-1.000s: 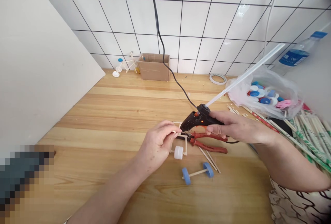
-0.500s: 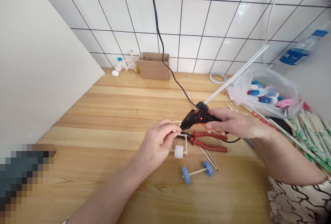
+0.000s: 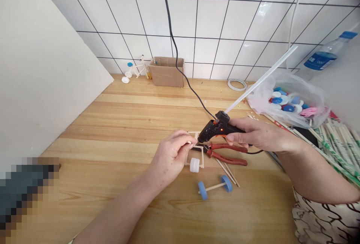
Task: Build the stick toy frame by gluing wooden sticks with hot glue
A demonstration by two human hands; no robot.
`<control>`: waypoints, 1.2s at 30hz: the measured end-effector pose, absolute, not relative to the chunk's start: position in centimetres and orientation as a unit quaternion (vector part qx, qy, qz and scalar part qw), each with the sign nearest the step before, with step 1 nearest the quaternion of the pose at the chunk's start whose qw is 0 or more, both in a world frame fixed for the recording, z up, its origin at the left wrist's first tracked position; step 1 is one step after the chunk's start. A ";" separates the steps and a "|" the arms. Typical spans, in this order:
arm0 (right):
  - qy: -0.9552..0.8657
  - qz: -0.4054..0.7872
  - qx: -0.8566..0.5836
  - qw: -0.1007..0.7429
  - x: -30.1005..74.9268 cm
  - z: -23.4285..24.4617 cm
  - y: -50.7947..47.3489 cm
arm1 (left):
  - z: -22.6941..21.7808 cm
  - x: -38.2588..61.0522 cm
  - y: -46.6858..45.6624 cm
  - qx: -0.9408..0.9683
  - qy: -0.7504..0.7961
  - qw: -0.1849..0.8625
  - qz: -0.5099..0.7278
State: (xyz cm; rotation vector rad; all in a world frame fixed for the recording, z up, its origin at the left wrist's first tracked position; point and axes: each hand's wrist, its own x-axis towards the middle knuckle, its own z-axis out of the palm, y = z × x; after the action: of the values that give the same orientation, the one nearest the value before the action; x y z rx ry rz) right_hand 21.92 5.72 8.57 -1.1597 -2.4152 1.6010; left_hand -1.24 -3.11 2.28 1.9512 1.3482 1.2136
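Observation:
My right hand [image 3: 253, 134] is wrapped round the handle of a black glue gun [image 3: 213, 128], its small light glowing orange-red and a long clear glue stick [image 3: 261, 79] jutting from its back. Its nozzle points down-left, close beside the fingertips of my left hand [image 3: 174, 153]. Those fingers pinch a small frame of thin wooden sticks [image 3: 203, 157], partly hidden behind the hand. A white bottle-cap wheel [image 3: 194, 165] sits at the frame's lower end. Red-handled pliers [image 3: 227, 153] lie just under the nozzle. Nearer me lies a stick axle with two blue caps [image 3: 216, 187].
Loose sticks [image 3: 229, 172] lie by the pliers. At the back stand a cardboard box [image 3: 167, 76] and a small stick-and-cap model [image 3: 137, 69]. To the right are a tape roll [image 3: 237, 85], a bag of caps [image 3: 292, 101], a bottle [image 3: 323, 58] and bundled sticks [image 3: 337, 142]. The gun's black cord [image 3: 176, 48] hangs down.
The glue gun in my right hand has shifted slightly right, its nozzle drawing a little away from the left fingertips. My left hand and the stick frame stay nearly still.

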 end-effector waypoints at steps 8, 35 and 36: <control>-0.805 0.495 -0.324 0.032 21.4 9.3 4.9 | 2.4 -1.2 -3.2 0.705 0.496 0.239 0.447; -0.768 0.521 -0.365 0.075 23.1 8.8 6.4 | 2.4 -1.0 -3.2 0.707 0.498 0.237 0.444; -0.753 0.534 -0.373 0.086 23.2 8.6 6.6 | 2.4 -1.1 -3.2 0.708 0.496 0.235 0.444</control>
State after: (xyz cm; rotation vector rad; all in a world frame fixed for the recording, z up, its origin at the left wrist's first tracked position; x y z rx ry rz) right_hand 23.24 6.64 8.63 -1.1133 -2.2460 1.5928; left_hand -1.05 -3.20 2.45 1.9420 1.3624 1.2196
